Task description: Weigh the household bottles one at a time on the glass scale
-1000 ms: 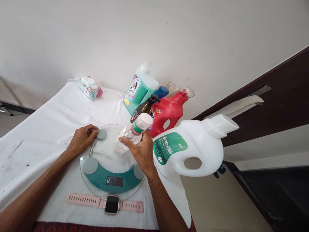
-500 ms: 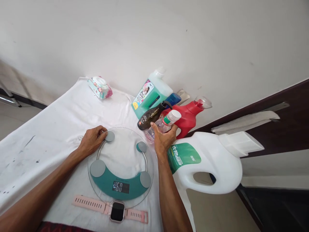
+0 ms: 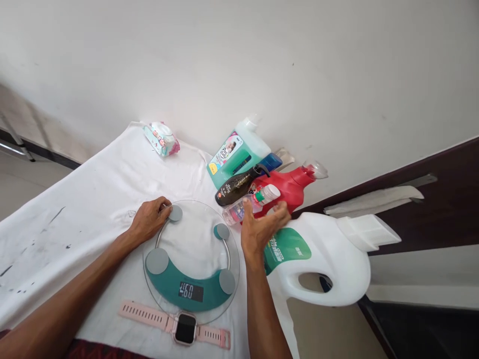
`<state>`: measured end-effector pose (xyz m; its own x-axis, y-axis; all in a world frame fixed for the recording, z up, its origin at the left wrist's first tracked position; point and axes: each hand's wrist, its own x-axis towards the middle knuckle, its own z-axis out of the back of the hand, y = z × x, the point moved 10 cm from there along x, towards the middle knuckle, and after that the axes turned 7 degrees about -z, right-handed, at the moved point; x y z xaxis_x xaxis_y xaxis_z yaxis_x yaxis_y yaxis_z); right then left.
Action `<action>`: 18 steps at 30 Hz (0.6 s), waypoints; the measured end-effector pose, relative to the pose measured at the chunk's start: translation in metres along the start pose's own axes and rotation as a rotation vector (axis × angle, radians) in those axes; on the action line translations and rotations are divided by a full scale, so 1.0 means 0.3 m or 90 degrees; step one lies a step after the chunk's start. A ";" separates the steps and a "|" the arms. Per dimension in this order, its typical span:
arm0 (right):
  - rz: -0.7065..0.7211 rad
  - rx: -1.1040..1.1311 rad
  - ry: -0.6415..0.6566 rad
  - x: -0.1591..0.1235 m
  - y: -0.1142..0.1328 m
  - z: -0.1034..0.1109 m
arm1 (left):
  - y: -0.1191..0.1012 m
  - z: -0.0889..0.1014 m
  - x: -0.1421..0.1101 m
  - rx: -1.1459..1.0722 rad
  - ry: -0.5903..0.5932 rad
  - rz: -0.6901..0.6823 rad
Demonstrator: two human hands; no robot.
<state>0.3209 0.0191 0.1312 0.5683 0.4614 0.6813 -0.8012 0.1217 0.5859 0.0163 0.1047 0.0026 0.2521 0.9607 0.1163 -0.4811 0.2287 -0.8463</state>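
Note:
A round glass bathroom scale (image 3: 185, 298) with a teal band and a lit display lies on the white cloth. My left hand (image 3: 151, 218) has its fingers closed at the scale's far left edge, beside a grey round pad. My right hand (image 3: 258, 229) is open, thumb and fingers spread, with nothing gripped. Just behind it a clear bottle (image 3: 235, 211) with a white cap and green neck band stands on the cloth. To the right of that hand is a big white detergent jug (image 3: 337, 259) with a green label. A pink smartwatch (image 3: 185, 329) lies at the scale's near edge.
Behind the clear bottle cluster a dark pump bottle (image 3: 235, 188), a red jug (image 3: 290, 185), a blue bottle (image 3: 271, 162) and a green liquid jug (image 3: 239, 157). A wipes pack (image 3: 161, 139) lies by the wall. The table's right edge runs beneath the white jug.
My right hand has let go of the clear bottle, its fingers opening and moving slightly right. My left hand stays at the scale's edge. The view has shifted slightly.

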 end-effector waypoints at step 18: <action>0.032 -0.003 0.523 -0.114 0.635 -1.115 | 0.039 -0.053 -0.001 -0.009 0.015 0.033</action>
<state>0.0861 0.3204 0.0728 0.2155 0.9621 0.1673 -0.8235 0.0870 0.5605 0.0241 0.1046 -0.0156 0.2466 0.9673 0.0599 -0.4815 0.1759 -0.8586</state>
